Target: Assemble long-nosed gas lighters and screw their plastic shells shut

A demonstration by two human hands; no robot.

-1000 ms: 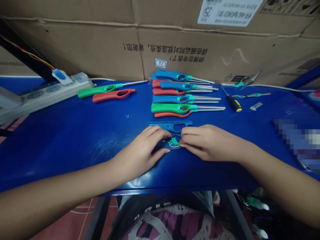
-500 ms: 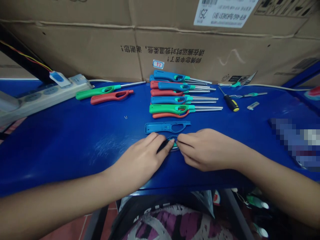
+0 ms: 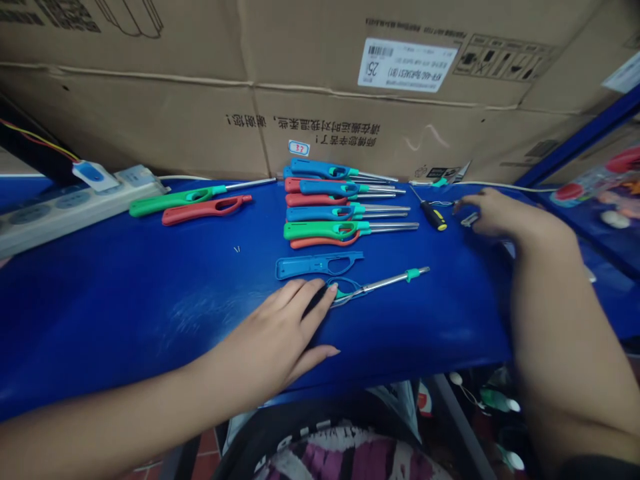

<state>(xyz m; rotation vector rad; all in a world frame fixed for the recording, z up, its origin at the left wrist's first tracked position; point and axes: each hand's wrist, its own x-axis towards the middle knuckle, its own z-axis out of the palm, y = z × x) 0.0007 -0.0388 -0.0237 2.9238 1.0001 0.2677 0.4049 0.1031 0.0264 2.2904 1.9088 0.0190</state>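
An opened lighter [image 3: 383, 283] lies on the blue table [image 3: 420, 333] right under the fingertips of the person's left hand [image 3: 285, 327], its long axis running away to the right and slightly outward along a bare steel barrel. That hand is much the nearer: its fingers rest over the handle, thumb spread apart, pinning rather than pinching. The right hand [image 3: 505, 213] is well apart, at the far right, fingers bent beside one small clear piece [image 3: 469, 219] and some thin white wires [image 3: 443, 203]; whether they grip anything, I cannot tell. Counting across: one loose blue shell half [image 3: 305, 267] just beyond the opened lighter, one screwdriver [image 3: 434, 217], two tiny screws [image 3: 237, 249], one green lighter [image 3: 170, 202], one red handle [image 3: 200, 212], and at least eight lighters in a pile [image 3: 320, 231] (they overlap, so maybe more).
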